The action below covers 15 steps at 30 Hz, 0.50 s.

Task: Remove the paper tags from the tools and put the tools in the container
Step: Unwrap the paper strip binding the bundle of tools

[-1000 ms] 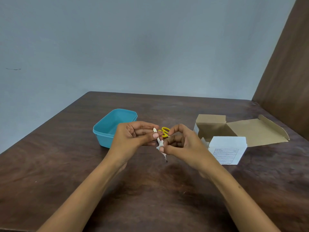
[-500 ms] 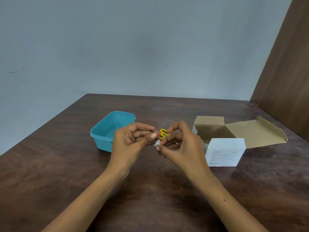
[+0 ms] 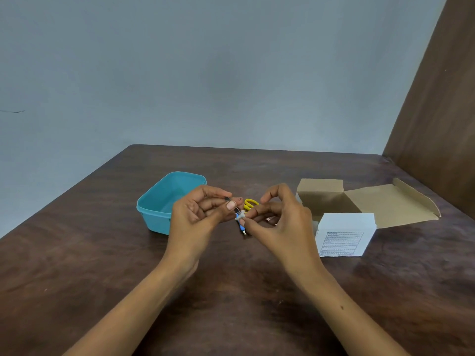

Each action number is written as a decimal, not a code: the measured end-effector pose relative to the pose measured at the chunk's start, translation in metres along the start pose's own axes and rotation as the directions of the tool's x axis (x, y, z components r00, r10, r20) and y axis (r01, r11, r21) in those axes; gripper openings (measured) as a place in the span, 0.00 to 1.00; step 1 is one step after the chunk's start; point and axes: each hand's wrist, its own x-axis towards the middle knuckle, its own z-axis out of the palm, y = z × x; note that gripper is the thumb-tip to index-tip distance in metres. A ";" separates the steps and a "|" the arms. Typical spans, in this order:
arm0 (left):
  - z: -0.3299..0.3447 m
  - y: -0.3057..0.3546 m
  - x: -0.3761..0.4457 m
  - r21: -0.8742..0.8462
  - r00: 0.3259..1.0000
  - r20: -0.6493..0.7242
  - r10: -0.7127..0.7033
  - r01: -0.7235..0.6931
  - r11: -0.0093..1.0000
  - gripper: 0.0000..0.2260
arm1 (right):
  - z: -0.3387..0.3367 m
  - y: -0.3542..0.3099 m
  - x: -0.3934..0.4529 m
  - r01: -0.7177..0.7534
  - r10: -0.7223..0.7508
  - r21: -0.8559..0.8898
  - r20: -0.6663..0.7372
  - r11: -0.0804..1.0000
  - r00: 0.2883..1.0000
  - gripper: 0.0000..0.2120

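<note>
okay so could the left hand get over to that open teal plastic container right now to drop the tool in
Probably yes. The open teal plastic container sits on the brown wooden table just beside the left hand, lidless and unblocked. But that hand pinches the slim blue-handled tool, whose white paper tag the right hand pinches.

Both hands (image 3: 198, 211) (image 3: 280, 219) pinch a tagged tool (image 3: 240, 218).

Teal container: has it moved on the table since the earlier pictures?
No. The teal container keeps the same gap to the open cardboard box on its right; only the head camera has shifted slightly, so both sit a little further left in the view.
</note>
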 end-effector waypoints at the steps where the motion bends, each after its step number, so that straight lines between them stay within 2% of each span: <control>1: -0.001 0.001 0.000 -0.007 1.000 -0.004 0.006 -0.006 1.000 0.06 | 0.001 0.002 -0.001 0.006 -0.005 -0.031 0.016 0.999 1.000 0.20; 4: -0.003 0.002 0.001 -0.021 1.000 -0.006 0.019 -0.020 1.000 0.07 | -0.001 0.006 -0.002 -0.021 0.024 -0.058 0.051 0.998 0.998 0.20; 7: -0.002 0.003 0.002 -0.039 1.000 0.012 -0.003 0.004 0.999 0.07 | -0.006 0.004 0.000 -0.070 0.068 0.034 0.060 0.997 0.996 0.21; 11: -0.001 0.000 0.001 -0.038 0.999 0.029 -0.027 0.028 0.999 0.06 | -0.008 -0.003 0.001 -0.088 0.087 0.158 0.016 0.984 0.996 0.21; 15: 0.000 -0.002 -0.001 -0.041 0.999 0.036 -0.032 0.034 0.999 0.07 | -0.006 -0.006 0.000 -0.054 0.059 0.131 -0.035 0.990 0.998 0.21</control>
